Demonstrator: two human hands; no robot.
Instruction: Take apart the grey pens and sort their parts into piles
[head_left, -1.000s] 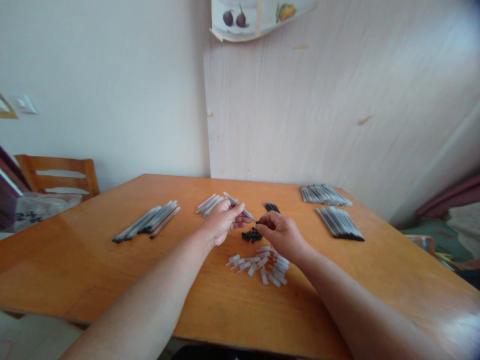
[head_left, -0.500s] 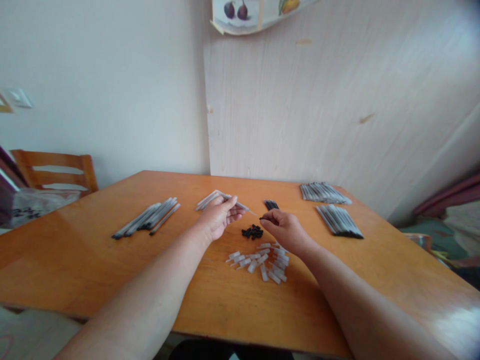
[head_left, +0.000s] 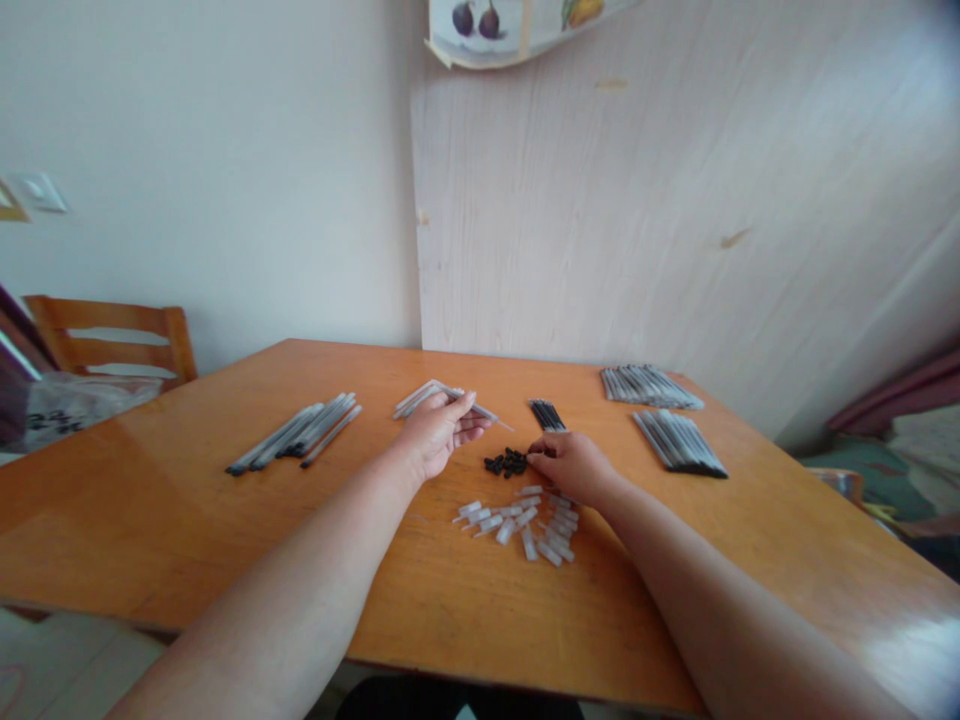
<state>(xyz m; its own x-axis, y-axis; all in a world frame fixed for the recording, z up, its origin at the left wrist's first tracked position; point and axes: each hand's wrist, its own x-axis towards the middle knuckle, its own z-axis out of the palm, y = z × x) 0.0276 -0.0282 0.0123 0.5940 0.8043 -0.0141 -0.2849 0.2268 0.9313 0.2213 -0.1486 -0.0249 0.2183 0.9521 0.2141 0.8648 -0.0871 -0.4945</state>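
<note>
My left hand (head_left: 439,435) is closed on a grey pen barrel (head_left: 480,412) that points right, its thin tip sticking out past the fingers. My right hand (head_left: 566,465) is low on the orange table (head_left: 187,540), fingers pinched at the right edge of a small heap of black plugs (head_left: 506,462). I cannot tell if a plug is between the fingertips. Several clear pen caps (head_left: 517,525) lie in a loose pile just below that hand. A few thin black refills (head_left: 546,413) lie beyond the plugs.
A row of grey pens (head_left: 300,436) lies at the left, a small bunch of barrels (head_left: 416,400) behind my left hand, and two neat stacks of pens (head_left: 664,410) at the far right. A wooden chair (head_left: 112,340) and a plastic bag (head_left: 64,410) stand at the left edge.
My right hand has left the barrel's tip and dropped down to the heap of black plugs. My left hand lowered slightly with the barrel and then stayed put.
</note>
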